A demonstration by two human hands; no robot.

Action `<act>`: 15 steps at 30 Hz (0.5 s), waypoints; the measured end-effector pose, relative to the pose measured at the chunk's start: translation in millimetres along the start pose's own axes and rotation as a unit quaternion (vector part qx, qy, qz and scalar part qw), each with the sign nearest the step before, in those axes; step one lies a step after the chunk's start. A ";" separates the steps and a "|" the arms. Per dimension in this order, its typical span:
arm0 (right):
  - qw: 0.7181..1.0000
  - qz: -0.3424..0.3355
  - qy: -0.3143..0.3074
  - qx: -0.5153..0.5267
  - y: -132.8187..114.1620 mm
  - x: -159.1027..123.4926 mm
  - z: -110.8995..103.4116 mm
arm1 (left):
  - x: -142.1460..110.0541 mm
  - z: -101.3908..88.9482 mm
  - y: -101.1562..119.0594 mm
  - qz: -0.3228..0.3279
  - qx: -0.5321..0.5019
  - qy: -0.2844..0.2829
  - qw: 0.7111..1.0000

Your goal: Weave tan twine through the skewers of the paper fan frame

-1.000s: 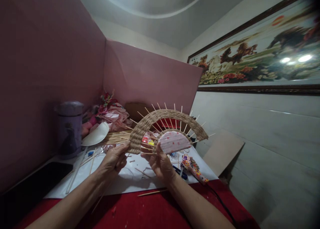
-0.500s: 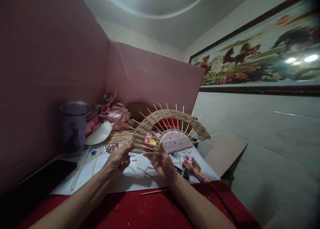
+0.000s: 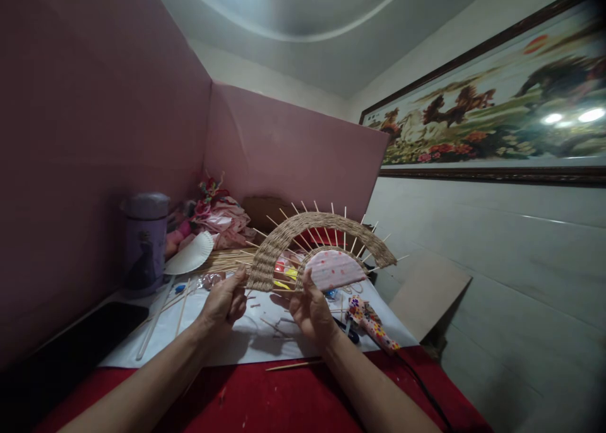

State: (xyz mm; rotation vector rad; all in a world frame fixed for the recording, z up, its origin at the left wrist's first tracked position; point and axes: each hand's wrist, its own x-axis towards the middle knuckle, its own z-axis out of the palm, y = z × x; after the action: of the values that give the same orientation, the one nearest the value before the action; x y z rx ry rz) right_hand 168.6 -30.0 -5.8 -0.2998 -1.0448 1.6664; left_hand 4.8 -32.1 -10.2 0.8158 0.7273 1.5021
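Held up above the table is a half-round woven fan [image 3: 315, 222], with a braided straw-coloured band and thin wooden sticks poking out past its outer edge. Its inner half-disc [image 3: 335, 269] is covered in pale pink cloth with red spots. My left hand [image 3: 226, 299] pinches the fan's lower left corner between thumb and fingers. My right hand [image 3: 310, 307] grips the inner half-disc at its lower left, thumb in front and the other fingers behind, partly hidden. Between the band and the half-disc the bare sticks show.
A flowered glue gun [image 3: 372, 324] with a black cord lies at right on the white sheet [image 3: 189, 351]. A purple tumbler [image 3: 146, 243], a white pleated paper fan [image 3: 192, 254], a bundle of sticks [image 3: 222, 259] and a dark phone-like slab [image 3: 101, 329] are at left.
Both hands keep their hold on the woven fan, which stays almost in place. The whole view has shifted slightly.
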 end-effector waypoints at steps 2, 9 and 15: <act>1.000 0.010 -0.006 -0.007 -0.7 -0.1 -0.9 | 0.1 0.0 0.8 0.000 -0.001 0.004 1.000; 0.999 0.009 0.034 -0.017 -1.7 1.6 -3.3 | -2.7 3.8 4.9 0.000 0.003 0.003 1.000; 0.998 0.011 0.057 -0.020 -0.8 2.4 -7.0 | -3.5 4.5 4.4 0.007 0.008 0.000 1.000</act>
State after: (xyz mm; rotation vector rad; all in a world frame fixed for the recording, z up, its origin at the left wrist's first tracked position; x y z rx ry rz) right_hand 172.8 -24.5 -8.6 -0.4277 -0.9934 1.6295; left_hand 6.2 -36.0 -4.3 0.8349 0.7352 1.5108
